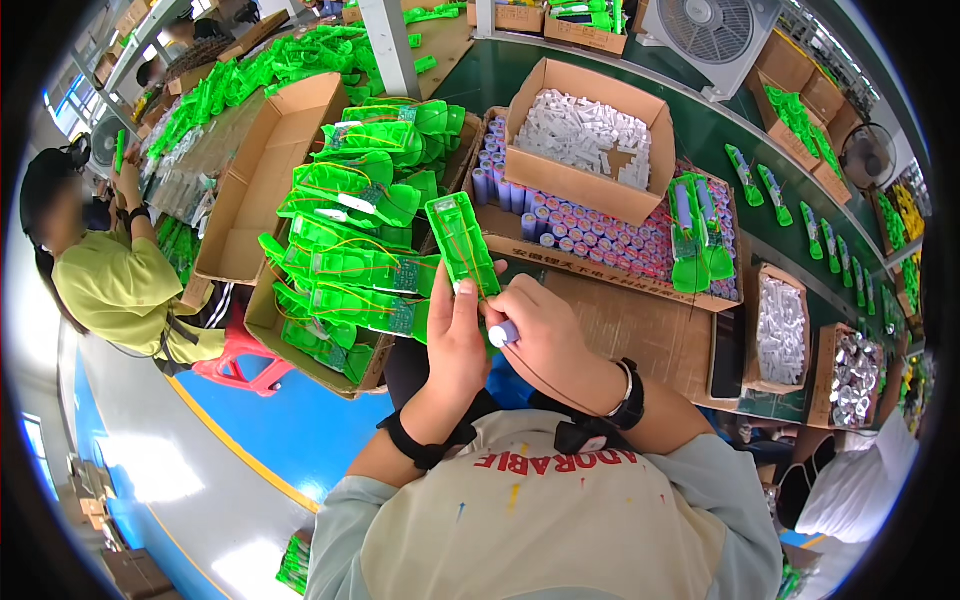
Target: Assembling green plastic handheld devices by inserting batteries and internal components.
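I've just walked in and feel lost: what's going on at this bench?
The person's left hand holds a green casing with thin wires in it. The right hand, close beside it, grips a purple cell that is outside the casing. More green casings fill a cardboard box to the left. Ahead is a box of purple cells, with a smaller box of white pieces over part of it.

Shows a word in red capitals (555, 461), upside down, on the pale shirt (545, 520) at lower centre of the frame; also shows a row of dark characters (607, 268) along the long cardboard box (640, 278) right of centre.
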A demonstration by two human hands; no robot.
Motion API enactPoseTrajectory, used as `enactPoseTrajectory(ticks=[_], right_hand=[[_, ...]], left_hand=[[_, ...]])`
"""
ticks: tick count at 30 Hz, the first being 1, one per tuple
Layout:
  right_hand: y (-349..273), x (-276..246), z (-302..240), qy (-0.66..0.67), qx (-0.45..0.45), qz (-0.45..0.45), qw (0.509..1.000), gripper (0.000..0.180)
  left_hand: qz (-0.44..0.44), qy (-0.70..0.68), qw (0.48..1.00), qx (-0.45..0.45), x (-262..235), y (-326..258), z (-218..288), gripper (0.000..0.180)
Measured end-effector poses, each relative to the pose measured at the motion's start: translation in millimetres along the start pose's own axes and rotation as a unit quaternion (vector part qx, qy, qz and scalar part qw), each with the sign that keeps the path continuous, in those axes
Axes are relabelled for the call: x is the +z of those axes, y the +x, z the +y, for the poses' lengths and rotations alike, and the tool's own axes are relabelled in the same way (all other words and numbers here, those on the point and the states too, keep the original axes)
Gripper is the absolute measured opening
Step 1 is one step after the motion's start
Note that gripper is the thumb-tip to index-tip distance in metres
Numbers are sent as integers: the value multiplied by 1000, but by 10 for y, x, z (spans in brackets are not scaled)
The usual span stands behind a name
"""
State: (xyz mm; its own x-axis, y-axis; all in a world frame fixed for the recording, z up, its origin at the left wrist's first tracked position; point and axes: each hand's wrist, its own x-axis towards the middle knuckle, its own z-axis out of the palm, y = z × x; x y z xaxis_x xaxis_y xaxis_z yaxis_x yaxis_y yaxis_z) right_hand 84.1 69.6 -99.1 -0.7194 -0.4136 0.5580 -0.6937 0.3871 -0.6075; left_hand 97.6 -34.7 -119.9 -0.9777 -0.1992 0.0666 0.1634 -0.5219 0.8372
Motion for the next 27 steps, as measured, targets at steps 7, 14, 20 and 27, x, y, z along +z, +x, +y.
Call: enactPoseTrajectory(ticks=[7, 14, 20, 27], right_hand=[[12, 11, 16, 3, -15, -2, 1000, 16], [21, -68, 71, 202, 91, -39, 974, 15], [53, -226, 199, 439, 198, -27, 876, 22], [84, -160, 193, 425, 266, 15, 865, 20]], left_hand=[[14, -54, 998, -40, 16, 1, 71, 36], [0, -42, 998, -47, -78, 31, 56, 40], [-12, -64, 996, -68, -40, 14, 8, 41], [-50, 51, 997, -33, 14, -31, -137, 48]])
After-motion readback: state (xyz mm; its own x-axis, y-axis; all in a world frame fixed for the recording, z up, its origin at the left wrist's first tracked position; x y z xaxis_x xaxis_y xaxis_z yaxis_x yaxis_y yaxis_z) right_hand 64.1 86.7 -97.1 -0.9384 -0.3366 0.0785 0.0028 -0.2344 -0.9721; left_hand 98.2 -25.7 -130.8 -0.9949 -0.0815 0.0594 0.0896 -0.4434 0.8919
